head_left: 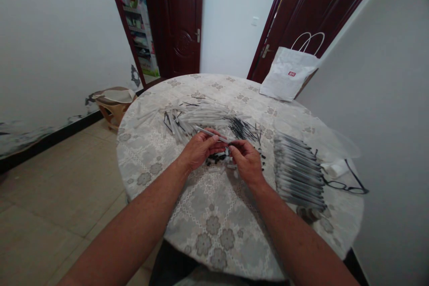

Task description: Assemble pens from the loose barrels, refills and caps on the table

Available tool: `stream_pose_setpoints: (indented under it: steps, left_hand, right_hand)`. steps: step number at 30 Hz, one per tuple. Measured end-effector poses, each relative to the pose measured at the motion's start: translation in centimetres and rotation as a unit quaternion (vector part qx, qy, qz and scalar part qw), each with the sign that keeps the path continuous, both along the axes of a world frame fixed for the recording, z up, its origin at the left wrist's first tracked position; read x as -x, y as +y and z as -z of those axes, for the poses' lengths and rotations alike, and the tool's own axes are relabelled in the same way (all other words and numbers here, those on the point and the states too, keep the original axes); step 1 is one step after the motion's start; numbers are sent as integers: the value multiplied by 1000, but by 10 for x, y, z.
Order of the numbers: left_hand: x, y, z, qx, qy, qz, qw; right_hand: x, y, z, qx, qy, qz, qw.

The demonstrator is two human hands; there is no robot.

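In the head view my left hand [201,146] is closed around a slim grey-white pen [206,131], which lies slantwise with its far end pointing up and left. Pinched at the pen's near end are the fingers of my right hand [247,159], where a small dark piece shows between them; its exact shape is hidden. Small black caps [216,159] and short clear pieces are scattered on the table below my hands. Behind them lies a heap of white pen barrels [204,114]. A pile of thin black refills [241,128] sits beyond my right hand.
Rows of assembled-looking pens [298,170] lie on the right of the round table, whose cloth [214,232] is flower-patterned. Eyeglasses [346,187] rest near the right edge. A white paper bag [286,73] stands at the back right. A wooden stool [114,105] is left of the table.
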State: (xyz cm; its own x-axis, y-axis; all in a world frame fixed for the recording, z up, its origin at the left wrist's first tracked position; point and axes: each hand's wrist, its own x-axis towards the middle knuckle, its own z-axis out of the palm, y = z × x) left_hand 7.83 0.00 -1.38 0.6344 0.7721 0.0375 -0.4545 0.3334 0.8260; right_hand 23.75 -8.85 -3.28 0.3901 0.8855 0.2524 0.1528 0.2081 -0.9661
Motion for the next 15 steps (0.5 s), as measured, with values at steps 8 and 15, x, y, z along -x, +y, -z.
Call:
stream_pose_setpoints:
  steps: [8, 15]
  left_hand:
    - [1, 0, 1, -25, 33, -19, 999]
    - [0, 1, 4, -35, 47, -16, 998]
  right_hand:
    - [1, 0, 1, -15, -14, 17, 1000]
    - [0, -2, 0, -1, -37, 29, 999]
